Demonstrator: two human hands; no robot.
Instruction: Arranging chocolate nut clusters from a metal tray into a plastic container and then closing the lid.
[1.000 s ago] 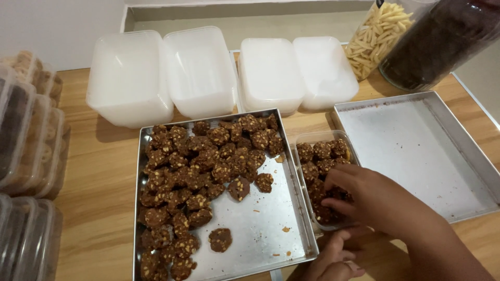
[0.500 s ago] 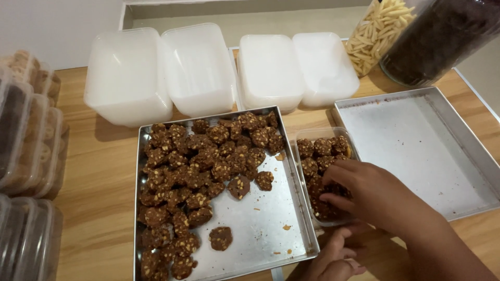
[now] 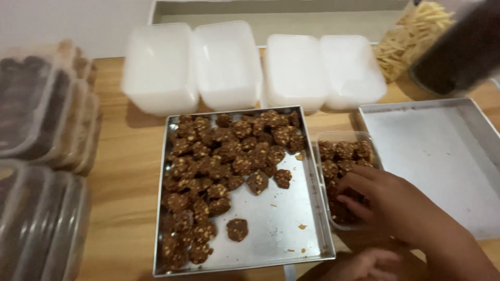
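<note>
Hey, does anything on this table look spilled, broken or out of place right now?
Only small things. Pale crumbs lie scattered on the bare part of the cookie tray, and one cookie sits apart from the heap. The right hand is in the small tub. Nothing looks broken.

Both arms are bare: no sleeve, cuff or glove shows anywhere on them. The right hand [image 3: 388,200] has no ring, and the forearm behind it carries no watch, band or bracelet as far as the picture's edge. The left hand [image 3: 364,265] shows only partly at the bottom (somewhat blurred), its fingers short and rounded, and it too is uncovered; whether it bears a ring cannot be told.
</note>
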